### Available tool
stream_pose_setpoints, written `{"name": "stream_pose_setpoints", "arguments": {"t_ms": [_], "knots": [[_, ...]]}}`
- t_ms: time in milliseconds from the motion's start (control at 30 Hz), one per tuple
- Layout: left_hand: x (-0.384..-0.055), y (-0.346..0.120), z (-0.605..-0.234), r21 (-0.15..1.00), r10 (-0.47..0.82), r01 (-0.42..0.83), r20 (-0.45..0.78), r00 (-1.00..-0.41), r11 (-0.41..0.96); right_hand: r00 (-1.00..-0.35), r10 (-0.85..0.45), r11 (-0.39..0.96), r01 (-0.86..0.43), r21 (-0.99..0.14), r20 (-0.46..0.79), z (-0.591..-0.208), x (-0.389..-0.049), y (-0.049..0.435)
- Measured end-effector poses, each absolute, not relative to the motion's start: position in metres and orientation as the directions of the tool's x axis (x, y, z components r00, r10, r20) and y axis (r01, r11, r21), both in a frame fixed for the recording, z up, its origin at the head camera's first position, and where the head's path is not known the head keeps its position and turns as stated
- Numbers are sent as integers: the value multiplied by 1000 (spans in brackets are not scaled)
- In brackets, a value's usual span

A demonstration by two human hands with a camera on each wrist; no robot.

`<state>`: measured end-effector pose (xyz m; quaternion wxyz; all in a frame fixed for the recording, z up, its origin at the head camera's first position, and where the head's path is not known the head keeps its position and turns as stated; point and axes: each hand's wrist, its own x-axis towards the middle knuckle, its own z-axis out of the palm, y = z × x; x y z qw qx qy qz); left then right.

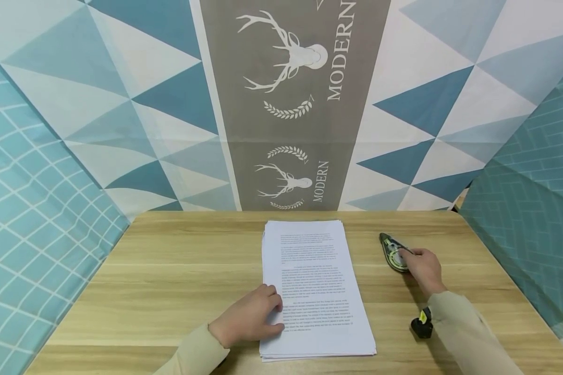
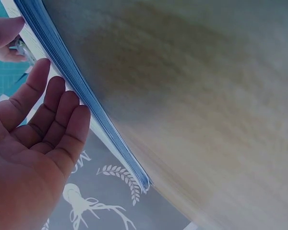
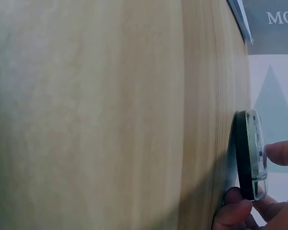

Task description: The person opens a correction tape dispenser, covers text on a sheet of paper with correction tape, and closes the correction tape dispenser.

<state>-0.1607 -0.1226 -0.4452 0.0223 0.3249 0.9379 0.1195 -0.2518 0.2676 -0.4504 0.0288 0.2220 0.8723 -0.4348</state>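
Observation:
A stack of printed paper [image 1: 311, 286] lies on the wooden table, its layered edge [image 2: 69, 72] showing in the left wrist view. My left hand [image 1: 252, 316] rests at the left side of the stack, thumb and fingertips on the top sheet's margin. Those fingers [image 2: 67, 120] are gently bent and hold nothing. To the right of the paper, my right hand [image 1: 423, 268] holds a correction tape dispenser [image 1: 394, 252] by its near end. In the right wrist view, one digit touches the clear face of the correction tape dispenser [image 3: 257, 148] while curled fingers [image 3: 233, 214] sit at its lower end.
The wooden table [image 1: 183, 271] extends on both sides of the paper. Behind it hangs a patterned cloth [image 1: 291, 120] with deer heads and triangles. Teal sheets [image 1: 535, 208] flank both sides. A small black and yellow device [image 1: 422, 324] sits by the right wrist.

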Motion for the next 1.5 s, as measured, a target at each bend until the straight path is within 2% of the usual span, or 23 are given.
{"name": "stream_pose_setpoints", "arguments": {"t_ms": [433,1067,1500], "knots": [[-160,-123,-448,234,622,614,47,-782,754,-924,318,613,372,-697,-213,-450,-250,273],[-155,-123,-446,242,620,615,66,-782,750,-938,278,639,342,-689,-207,-445,-246,273],[-158,-121,-437,299,597,578,34,-801,759,-935,277,668,352,-655,-220,-436,-246,273]]}}
